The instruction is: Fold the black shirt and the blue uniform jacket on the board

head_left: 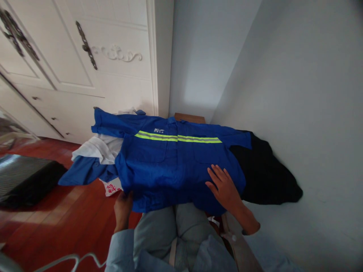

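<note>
A bright blue work shirt [170, 162] with a yellow-green reflective stripe lies spread flat in front of me, collar away from me. My right hand [224, 185] rests flat on its lower right part, fingers stretched out. My left hand [123, 207] is at the shirt's lower left hem with its fingers tucked under the cloth, gripping the edge. Grey trousers and a pale blue sleeve show at the bottom.
A black garment [266, 173] lies to the right against the white wall. White cloth [99, 149] and more blue cloth hang off to the left. A white wardrobe [85, 56] stands behind, over a red wooden floor [56, 226] with a dark case [25, 179] at left.
</note>
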`<state>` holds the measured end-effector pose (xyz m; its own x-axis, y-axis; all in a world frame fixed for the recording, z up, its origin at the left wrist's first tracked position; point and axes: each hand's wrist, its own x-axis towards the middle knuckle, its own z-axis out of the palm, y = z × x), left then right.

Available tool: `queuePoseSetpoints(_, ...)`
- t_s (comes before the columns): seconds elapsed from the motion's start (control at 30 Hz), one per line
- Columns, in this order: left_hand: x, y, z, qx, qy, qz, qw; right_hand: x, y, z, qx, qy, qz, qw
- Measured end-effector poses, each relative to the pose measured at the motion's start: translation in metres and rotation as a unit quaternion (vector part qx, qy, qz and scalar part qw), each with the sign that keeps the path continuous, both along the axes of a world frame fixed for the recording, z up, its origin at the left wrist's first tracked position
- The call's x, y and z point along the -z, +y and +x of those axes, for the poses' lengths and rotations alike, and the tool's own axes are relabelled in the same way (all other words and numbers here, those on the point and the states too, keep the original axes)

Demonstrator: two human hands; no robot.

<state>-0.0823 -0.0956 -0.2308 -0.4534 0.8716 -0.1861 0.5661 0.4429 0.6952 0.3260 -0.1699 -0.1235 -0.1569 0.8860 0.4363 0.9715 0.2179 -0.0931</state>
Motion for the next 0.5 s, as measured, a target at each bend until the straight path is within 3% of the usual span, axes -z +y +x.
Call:
queuePoseSetpoints(0.17, 0.002, -0.014, -0.006, -0.074, 0.011, 0.031, 0.997, 0.010, -0.038, 0.016, 0.032, 0.129, 0.103, 0.986)
queuePoseSetpoints(0.27, 0.005, -0.027, -0.005, -0.104, -0.005, 0.040, 0.994, 0.035, -0.066, 0.010, 0.128, 0.265, 0.129, 0.947)
queuePoseSetpoints(0.37, 0.005, -0.037, -0.003, -0.117, -0.029, 0.041, 0.992, 0.078, -0.081, 0.008, 0.261, 0.407, 0.066, 0.873)
queuePoseSetpoints(0.5, -0.002, -0.043, -0.004, -0.160, -0.117, 0.050, 0.979, 0.127, -0.076, 0.016, 0.373, 0.559, -0.007, 0.740)
